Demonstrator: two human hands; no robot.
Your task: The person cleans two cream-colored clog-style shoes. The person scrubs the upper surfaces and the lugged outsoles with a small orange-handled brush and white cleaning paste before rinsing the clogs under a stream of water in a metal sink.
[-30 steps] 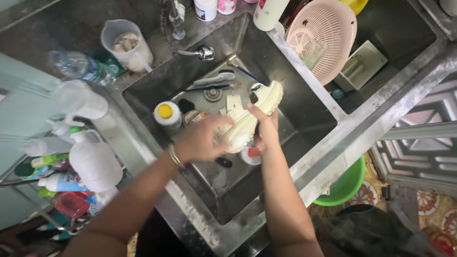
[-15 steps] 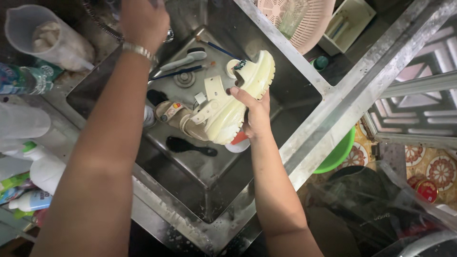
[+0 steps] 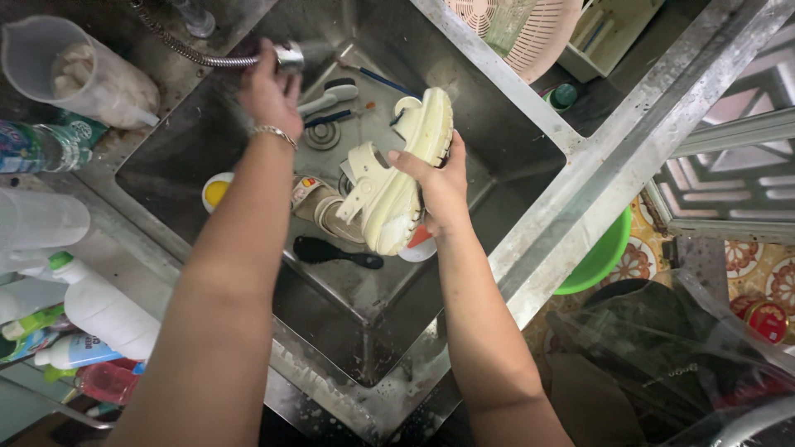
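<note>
A: Quick one, where's the sandal?

B: Your right hand (image 3: 435, 186) grips the cream chunky sandal (image 3: 397, 178) by its sole edge, thumb over the footbed side, shoe tilted up above the steel sink (image 3: 497, 124). It sits left of your palm, toe end pointing to the far wall.

A: And the other hand?

B: Your left hand (image 3: 269, 91) is wrapped around the spray head (image 3: 288, 56) on the metal hose (image 3: 178, 45), at the sink's far left corner, well apart from the sandal.

A: Under the shoe?

B: A tan sandal (image 3: 319, 207) lies on the basin floor, just beside the cream one. A black brush (image 3: 335, 252) lies nearer you.

A: Packages, fast.

B: Yellow-capped bottle (image 3: 217, 190) in the sink by your left forearm. On the left counter: white jug with a green cap (image 3: 99, 302), clear measuring jug (image 3: 66, 70), water bottle with a blue-green label (image 3: 37, 145). Pink colander (image 3: 517, 33) at the top right, green basin (image 3: 600, 257) below the counter edge.
</note>
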